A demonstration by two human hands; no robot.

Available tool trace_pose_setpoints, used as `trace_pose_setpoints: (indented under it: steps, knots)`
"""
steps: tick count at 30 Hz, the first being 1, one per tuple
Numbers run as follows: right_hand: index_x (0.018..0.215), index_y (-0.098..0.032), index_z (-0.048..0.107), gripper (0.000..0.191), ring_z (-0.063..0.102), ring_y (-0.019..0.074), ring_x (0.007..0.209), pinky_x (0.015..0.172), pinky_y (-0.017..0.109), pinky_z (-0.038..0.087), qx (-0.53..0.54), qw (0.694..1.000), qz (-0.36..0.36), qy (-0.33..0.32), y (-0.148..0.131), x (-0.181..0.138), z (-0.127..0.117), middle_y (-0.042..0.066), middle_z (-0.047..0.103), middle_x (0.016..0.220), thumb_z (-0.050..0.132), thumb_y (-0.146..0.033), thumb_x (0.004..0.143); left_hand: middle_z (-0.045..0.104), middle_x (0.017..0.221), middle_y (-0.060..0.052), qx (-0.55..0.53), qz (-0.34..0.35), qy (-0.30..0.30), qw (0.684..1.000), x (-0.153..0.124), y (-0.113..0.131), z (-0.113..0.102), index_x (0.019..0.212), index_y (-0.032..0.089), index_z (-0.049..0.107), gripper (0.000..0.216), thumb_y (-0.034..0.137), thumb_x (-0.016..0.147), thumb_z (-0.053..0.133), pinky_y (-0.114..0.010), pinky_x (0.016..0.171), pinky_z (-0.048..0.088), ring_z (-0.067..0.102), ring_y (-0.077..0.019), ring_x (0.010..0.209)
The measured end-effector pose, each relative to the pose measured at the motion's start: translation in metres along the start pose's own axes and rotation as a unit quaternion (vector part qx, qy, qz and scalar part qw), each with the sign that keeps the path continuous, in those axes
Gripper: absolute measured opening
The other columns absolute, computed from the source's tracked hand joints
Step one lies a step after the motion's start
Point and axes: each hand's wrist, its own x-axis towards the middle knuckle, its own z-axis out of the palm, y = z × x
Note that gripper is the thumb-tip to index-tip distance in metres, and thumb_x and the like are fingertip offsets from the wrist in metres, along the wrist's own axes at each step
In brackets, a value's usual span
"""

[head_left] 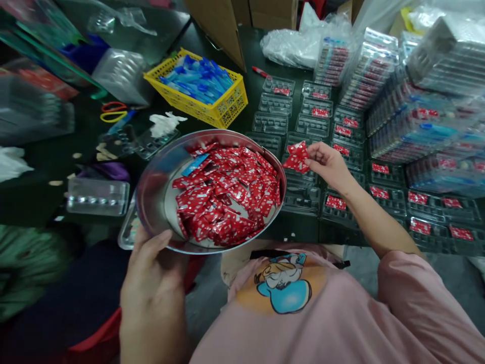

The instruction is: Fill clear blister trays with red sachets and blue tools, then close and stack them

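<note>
My left hand (155,273) grips the near left rim of a round metal bowl (151,202), thumb over the edge. Many small red packets (227,197) with white spots lie inside it, along with one blue packet (195,165). Just right of the bowl, my right hand (328,164) pinches a red spotted packet (297,157) between thumb and fingers, over the clear plastic trays. Rows of these trays (271,123) cover the table; several on the right carry a red packet (336,202), while others nearer the bowl show none.
Behind the bowl stands a yellow basket (227,108) of blue plastic pieces. Tall stacks of filled trays (413,116) rise at the right. Scissors (112,112), white crumpled material (165,124) and a clear plastic box (97,196) lie to the left. A cardboard box (217,30) is at the back.
</note>
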Motion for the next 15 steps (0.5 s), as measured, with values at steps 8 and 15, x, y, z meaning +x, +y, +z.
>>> trace_pose_setpoints:
  steps: [8,15]
  knots:
    - [0.093,-0.015,0.067,0.021,0.055,0.0117,0.066,0.068,0.025,0.043,-0.142,0.978,0.117,-0.095,0.072,-0.028,0.016,-0.002,0.063,0.073,0.055,-0.014,0.075,0.063,0.133,0.003,0.024,0.059,-0.003,0.998,-0.007,0.016,0.003,0.109,0.028,0.07,0.042,0.011,0.071,0.061,-0.035,0.107,0.045,0.048,-0.0224,0.133]
    - [0.092,-0.014,0.071,0.025,0.057,0.0153,0.075,0.074,0.028,0.045,-0.246,0.962,0.076,-0.095,0.084,-0.039,0.034,0.004,0.064,0.083,0.057,-0.006,0.073,0.064,0.132,0.004,0.029,0.025,0.049,0.998,-0.001,0.009,-0.009,0.104,0.028,0.072,0.04,0.014,0.067,0.065,-0.038,0.108,0.045,0.046,-0.0239,0.134]
